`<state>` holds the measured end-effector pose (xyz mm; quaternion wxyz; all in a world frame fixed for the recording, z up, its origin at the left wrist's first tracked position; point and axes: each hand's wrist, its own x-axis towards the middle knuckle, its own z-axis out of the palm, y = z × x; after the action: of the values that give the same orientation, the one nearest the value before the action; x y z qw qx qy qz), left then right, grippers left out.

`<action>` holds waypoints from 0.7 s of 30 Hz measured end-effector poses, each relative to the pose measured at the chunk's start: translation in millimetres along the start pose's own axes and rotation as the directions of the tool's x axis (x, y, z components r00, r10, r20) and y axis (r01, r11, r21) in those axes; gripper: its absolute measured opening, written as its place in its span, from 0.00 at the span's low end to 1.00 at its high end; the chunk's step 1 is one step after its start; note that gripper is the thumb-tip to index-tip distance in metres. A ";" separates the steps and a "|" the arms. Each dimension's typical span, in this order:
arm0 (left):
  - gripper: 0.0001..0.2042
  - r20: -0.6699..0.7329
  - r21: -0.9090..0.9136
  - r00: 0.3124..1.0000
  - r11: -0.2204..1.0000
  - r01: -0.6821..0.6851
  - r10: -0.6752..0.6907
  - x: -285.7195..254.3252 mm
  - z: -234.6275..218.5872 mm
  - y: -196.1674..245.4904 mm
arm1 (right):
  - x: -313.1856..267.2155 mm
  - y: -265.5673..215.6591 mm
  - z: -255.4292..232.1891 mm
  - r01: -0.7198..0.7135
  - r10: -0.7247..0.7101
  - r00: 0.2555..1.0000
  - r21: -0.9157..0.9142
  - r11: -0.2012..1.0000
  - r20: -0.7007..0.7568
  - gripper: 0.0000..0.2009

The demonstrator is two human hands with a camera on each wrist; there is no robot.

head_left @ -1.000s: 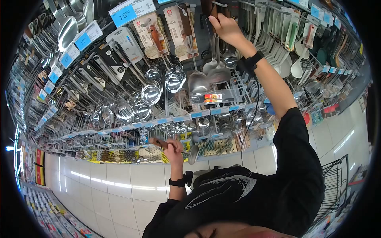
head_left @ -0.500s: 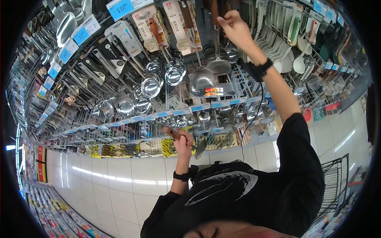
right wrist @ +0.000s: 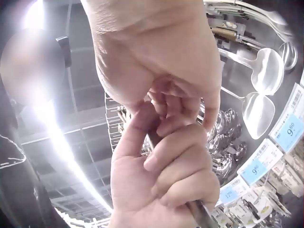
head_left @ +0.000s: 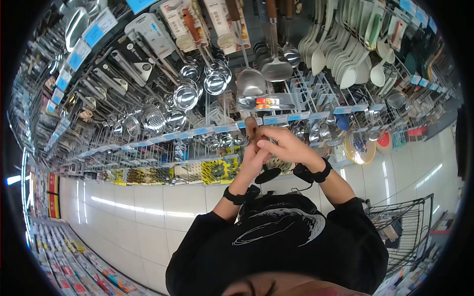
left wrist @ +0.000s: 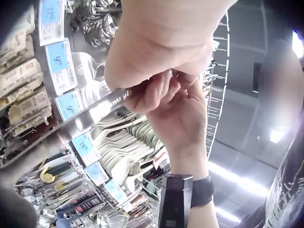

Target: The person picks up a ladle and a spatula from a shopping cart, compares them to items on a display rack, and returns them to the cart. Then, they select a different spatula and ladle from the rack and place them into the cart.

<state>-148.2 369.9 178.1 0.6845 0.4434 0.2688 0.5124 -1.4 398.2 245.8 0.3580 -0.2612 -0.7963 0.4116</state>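
Both hands meet in front of the chest, below the hanging tools. A cooking utensil with a wooden handle is held upright there; its dark rounded head shows under the hands. My left hand grips it, fingers curled round the handle in the right wrist view. The right hand is against the handle, bent fingers and thumb on it beside the left thumb. In the left wrist view the metal shaft runs down to the left. Palms hide part of the handle.
A wooden-handled ladle and a turner hang on the rack ahead. White spoons hang to the right, shiny ladles to the left. A price rail crosses below. A wire shopping cart stands at right on the tiled floor.
My right hand has let go of a hanging wooden-handled utensil and come down to the one in the left hand. The left hand has moved up and right with its utensil.
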 end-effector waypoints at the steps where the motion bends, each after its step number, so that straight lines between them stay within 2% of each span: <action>1: 0.06 0.027 -0.009 0.998 0.998 0.057 -0.057 2.7 3.6 3.1 | -2.2 1.6 -1.5 -0.004 0.002 0.999 -0.058 0.998 -0.049 0.11; 2: 0.06 0.064 0.145 0.996 0.988 0.060 -0.070 4.2 9.0 11.3 | -4.9 -5.9 -3.2 -0.077 0.082 0.992 0.051 0.996 -0.100 0.11; 3: 0.06 0.076 0.159 0.993 0.984 0.080 -0.093 7.9 9.4 8.8 | -4.0 -37.7 -15.2 -0.355 0.377 0.926 0.300 0.885 -0.016 0.12; 5: 0.09 0.168 0.219 0.984 0.971 -0.099 0.063 11.7 9.4 -2.0 | -1.8 -17.6 -26.7 -0.134 0.196 0.955 0.269 0.954 -0.220 0.14; 6: 0.12 0.202 0.346 0.979 0.934 -0.085 0.014 11.7 5.3 -0.7 | 5.2 -17.6 -33.5 -0.010 0.120 0.942 0.332 0.943 -0.313 0.14; 7: 0.12 0.213 0.357 0.977 0.932 -0.066 -0.012 9.9 2.3 0.9 | 12.9 -22.6 -42.2 0.118 0.050 0.912 0.375 0.919 -0.408 0.14; 9: 0.15 0.209 0.430 0.970 0.903 0.022 -0.123 7.6 -1.0 4.7 | 24.6 -34.8 -63.7 0.238 0.005 0.884 0.459 0.856 -0.468 0.15; 11: 0.14 0.199 0.456 0.976 0.890 -0.007 -0.094 5.2 0.4 3.6 | 37.4 -37.4 -84.7 0.295 -0.047 0.858 0.415 0.861 -0.512 0.15; 13: 0.13 0.063 0.346 0.986 0.930 0.125 -0.156 3.9 -5.0 -0.5 | 50.1 -44.1 -92.9 0.345 -0.084 0.831 0.391 0.854 -0.550 0.15; 15: 0.13 0.078 0.355 0.994 0.933 0.048 -0.081 -0.2 -9.6 -4.2 | 63.6 -56.8 -105.5 0.330 -0.076 0.819 0.357 0.874 -0.569 0.15; 17: 0.14 0.021 0.309 0.999 0.951 0.024 -0.032 0.4 -13.0 -1.2 | 75.2 -68.9 -111.2 0.323 -0.079 0.837 0.371 0.871 -0.542 0.13; 21: 0.15 0.000 0.345 0.999 0.938 0.041 -0.044 -9.2 -19.2 3.2 | 98.6 -73.4 -115.2 0.349 -0.108 0.832 0.362 0.864 -0.544 0.12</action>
<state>-168.5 367.9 171.3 0.6083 0.5524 0.3612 0.4409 20.4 483.8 389.3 0.6520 -0.1706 -0.5836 0.4529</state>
